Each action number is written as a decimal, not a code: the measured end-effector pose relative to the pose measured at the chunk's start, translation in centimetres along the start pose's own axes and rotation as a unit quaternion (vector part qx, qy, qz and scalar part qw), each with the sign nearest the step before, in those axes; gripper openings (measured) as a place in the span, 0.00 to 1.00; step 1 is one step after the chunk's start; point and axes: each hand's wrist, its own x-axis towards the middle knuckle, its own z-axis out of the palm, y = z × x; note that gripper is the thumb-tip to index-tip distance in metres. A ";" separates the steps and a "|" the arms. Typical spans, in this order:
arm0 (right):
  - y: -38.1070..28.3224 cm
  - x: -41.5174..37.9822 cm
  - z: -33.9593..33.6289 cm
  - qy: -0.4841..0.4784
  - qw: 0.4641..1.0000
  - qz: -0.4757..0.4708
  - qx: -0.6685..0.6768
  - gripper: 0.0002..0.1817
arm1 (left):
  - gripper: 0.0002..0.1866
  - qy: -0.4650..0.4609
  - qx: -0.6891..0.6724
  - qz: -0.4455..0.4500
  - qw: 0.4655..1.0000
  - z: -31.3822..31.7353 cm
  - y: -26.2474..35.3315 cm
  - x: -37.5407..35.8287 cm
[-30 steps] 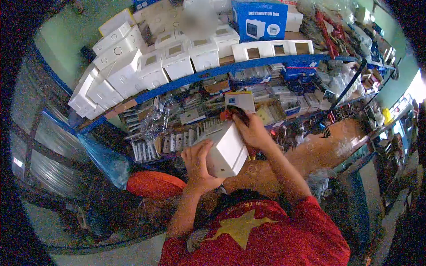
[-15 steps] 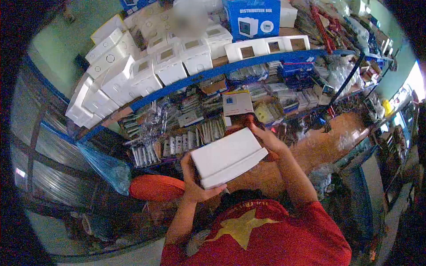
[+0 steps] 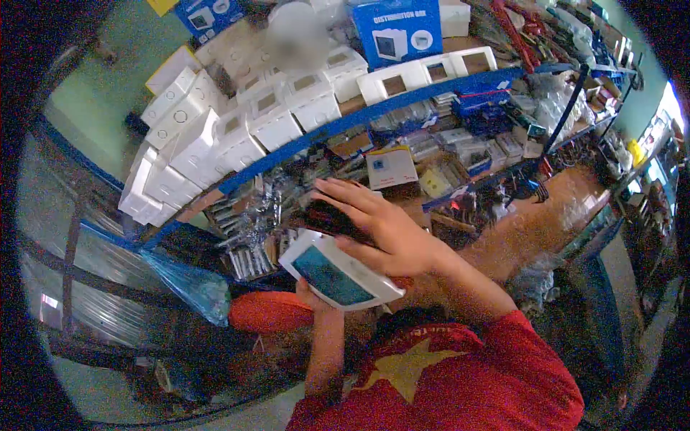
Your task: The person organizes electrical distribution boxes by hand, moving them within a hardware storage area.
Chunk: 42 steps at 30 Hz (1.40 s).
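Observation:
A white box with a dark teal window (image 3: 334, 276) is held in front of my chest, its window side turned toward the camera. My left hand (image 3: 314, 296) grips it from below at its lower left edge, the fingers mostly hidden behind it. Over the upper side of the box is my right hand (image 3: 384, 233), its fingers stretched out and spread, palm toward something dark red or black that I cannot make out. Whether the right palm touches the box is partly hidden.
White boxes (image 3: 277, 118) and a blue distribution box carton (image 3: 397, 36) stand on the blue-edged upper shelf. Packed small parts and a white carton (image 3: 392, 167) lie on the shelf below. A red round object (image 3: 266, 311) is at the lower left.
The white box has turned so its teal window shows. My right hand has let go of its far side and moved left over it, fingers spread. The view has shifted slightly.

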 end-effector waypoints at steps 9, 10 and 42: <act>-2.4 -6.5 2.8 -0.037 0.999 0.020 -0.017 0.38 | 0.48 -0.071 -0.129 0.032 0.989 5.0 2.5 1.8; -2.3 -5.7 2.7 -0.012 0.999 0.005 -0.043 0.38 | 0.49 -0.094 -0.145 0.030 0.985 5.2 2.4 2.3; 1.9 -11.7 7.0 0.240 0.969 0.037 0.042 0.46 | 0.35 0.055 0.062 -0.043 0.996 7.9 1.1 0.9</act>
